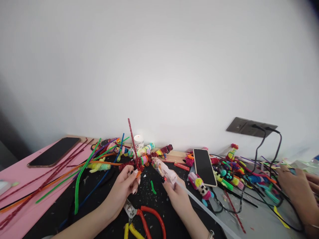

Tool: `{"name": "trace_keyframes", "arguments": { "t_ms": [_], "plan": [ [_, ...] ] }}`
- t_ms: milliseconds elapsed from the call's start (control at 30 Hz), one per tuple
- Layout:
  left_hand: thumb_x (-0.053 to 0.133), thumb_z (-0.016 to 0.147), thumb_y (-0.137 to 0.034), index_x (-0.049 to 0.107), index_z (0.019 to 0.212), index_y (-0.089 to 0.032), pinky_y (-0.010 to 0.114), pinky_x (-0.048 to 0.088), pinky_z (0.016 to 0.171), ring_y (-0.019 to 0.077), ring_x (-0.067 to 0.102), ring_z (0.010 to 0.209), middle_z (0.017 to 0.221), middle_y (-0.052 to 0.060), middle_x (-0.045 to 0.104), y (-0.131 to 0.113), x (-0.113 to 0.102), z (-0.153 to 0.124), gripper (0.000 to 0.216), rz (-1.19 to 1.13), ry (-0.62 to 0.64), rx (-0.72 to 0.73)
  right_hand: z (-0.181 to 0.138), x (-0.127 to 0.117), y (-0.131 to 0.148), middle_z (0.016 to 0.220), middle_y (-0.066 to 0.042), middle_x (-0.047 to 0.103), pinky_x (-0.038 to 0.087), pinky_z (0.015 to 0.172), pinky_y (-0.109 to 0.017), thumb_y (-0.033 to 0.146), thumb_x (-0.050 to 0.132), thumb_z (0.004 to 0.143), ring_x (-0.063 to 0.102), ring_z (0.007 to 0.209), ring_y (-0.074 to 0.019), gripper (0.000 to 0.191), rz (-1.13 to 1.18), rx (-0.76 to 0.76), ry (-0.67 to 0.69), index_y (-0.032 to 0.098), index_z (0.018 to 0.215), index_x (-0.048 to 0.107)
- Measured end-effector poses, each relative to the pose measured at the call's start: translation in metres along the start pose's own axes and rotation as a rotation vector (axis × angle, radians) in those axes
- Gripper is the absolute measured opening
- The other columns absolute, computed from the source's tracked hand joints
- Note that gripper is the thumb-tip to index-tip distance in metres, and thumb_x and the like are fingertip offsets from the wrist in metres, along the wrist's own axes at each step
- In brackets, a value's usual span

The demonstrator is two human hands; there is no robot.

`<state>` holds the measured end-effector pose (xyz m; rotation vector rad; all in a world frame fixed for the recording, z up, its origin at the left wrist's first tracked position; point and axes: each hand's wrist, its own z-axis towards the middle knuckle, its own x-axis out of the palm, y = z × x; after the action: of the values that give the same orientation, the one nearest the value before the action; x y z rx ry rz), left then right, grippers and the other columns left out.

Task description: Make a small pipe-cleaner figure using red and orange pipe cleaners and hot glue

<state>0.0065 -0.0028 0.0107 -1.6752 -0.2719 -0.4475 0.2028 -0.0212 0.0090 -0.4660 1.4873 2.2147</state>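
My left hand is closed in a pinch on a red sparkly pipe-cleaner piece, whose one stem sticks straight up. My right hand grips a white hot glue gun with a long clear glue stick trailing back from it. The gun's nozzle points left at the base of the red piece, close to my left fingertips. A short green pipe-cleaner scrap lies on the black mat between my hands.
Red-handled pliers lie near my wrists. Long loose pipe cleaners spread across a pink sheet. Two phones lie flat. Finished pipe-cleaner figures and black cables clutter the right. Another person's hand rests at the far right.
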Motion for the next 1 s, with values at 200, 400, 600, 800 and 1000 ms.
{"name": "trace_keyframes", "arguments": {
  "t_ms": [200, 400, 600, 800, 1000],
  "plan": [
    [0.064, 0.076, -0.045, 0.035, 0.078, -0.022, 0.017, 0.029, 0.045, 0.0026, 0.031, 0.039, 0.056, -0.012, 0.049, 0.000, -0.001, -0.001, 0.037, 0.035, -0.053, 0.018, -0.008, 0.005, -0.002, 0.075, -0.003, 0.067, 0.049, 0.063, -0.026, 0.028, 0.051, 0.086, 0.059, 0.068, -0.0185, 0.019, 0.077, -0.060, 0.078, 0.018, 0.088, 0.067],
    [0.063, 0.077, -0.044, 0.036, 0.078, -0.022, 0.019, 0.029, 0.046, 0.0041, 0.032, 0.039, 0.055, -0.012, 0.047, -0.001, -0.001, -0.001, 0.034, 0.050, -0.056, 0.027, -0.006, 0.006, 0.004, 0.069, -0.004, 0.064, 0.051, 0.070, -0.029, 0.035, 0.053, 0.085, 0.061, 0.072, -0.0207, 0.025, 0.068, -0.067, 0.120, 0.016, 0.074, 0.065],
    [0.063, 0.077, -0.044, 0.036, 0.078, -0.023, 0.019, 0.028, 0.045, 0.0047, 0.031, 0.039, 0.052, -0.013, 0.042, 0.002, -0.003, 0.000, 0.034, 0.054, -0.063, 0.028, -0.007, 0.007, 0.005, 0.073, -0.005, 0.065, 0.052, 0.074, -0.032, 0.036, 0.052, 0.087, 0.062, 0.073, -0.0209, 0.025, 0.105, -0.054, 0.162, 0.016, 0.079, 0.065],
    [0.063, 0.078, -0.043, 0.036, 0.079, -0.023, 0.018, 0.028, 0.045, 0.0042, 0.032, 0.040, 0.055, -0.012, 0.044, 0.003, -0.004, 0.001, 0.034, 0.048, -0.053, 0.028, -0.007, 0.006, 0.006, 0.079, -0.006, 0.069, 0.052, 0.080, -0.034, 0.036, 0.053, 0.089, 0.064, 0.077, -0.0224, 0.026, 0.101, -0.041, 0.183, 0.016, 0.088, 0.069],
    [0.062, 0.078, -0.042, 0.036, 0.078, -0.022, 0.018, 0.028, 0.045, 0.0038, 0.032, 0.040, 0.056, -0.012, 0.046, 0.001, -0.002, -0.001, 0.033, 0.051, -0.059, 0.020, -0.006, 0.005, 0.008, 0.096, -0.009, 0.072, 0.052, 0.084, -0.036, 0.032, 0.052, 0.089, 0.066, 0.090, -0.0255, 0.027, 0.132, -0.046, 0.202, 0.016, 0.103, 0.069]
  ]
}}
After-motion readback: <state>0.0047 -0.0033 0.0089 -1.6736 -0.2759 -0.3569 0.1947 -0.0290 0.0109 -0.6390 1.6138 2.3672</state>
